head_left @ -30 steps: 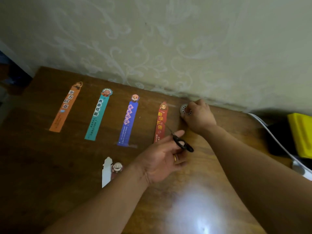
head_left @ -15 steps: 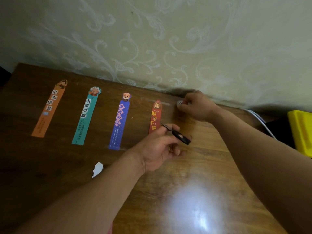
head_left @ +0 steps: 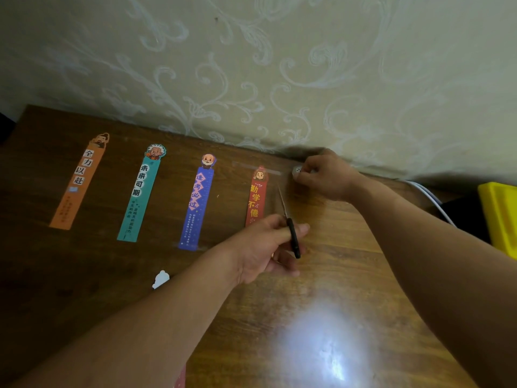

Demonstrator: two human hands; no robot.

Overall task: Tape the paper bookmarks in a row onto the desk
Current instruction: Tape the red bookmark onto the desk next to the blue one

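bookmarks lie in a row on the wooden desk [head_left: 335, 275], the red bookmark [head_left: 256, 200] nearest the hands. the left hand [head_left: 265, 247] has its fingers curled round the black handle of a pair of scissors [head_left: 291, 233], whose blades point away from the person just right of the red bookmark. beyond the blade tips the right hand [head_left: 327, 176] pinches a small white tape roll [head_left: 297, 170] close to the wall. a clear tape strip [head_left: 251, 166] lies across the top of the red bookmark, its right end near the roll; whether the two are joined i cannot tell. further left of the hands lie the blue bookmark [head_left: 197, 208], the teal bookmark [head_left: 141, 194] and the orange bookmark [head_left: 79, 183], all flat and apart. a white paper scrap [head_left: 161, 279] lies just left of the left forearm. well right of the right arm are a white cable [head_left: 430, 196] and a yellow box [head_left: 500, 217].
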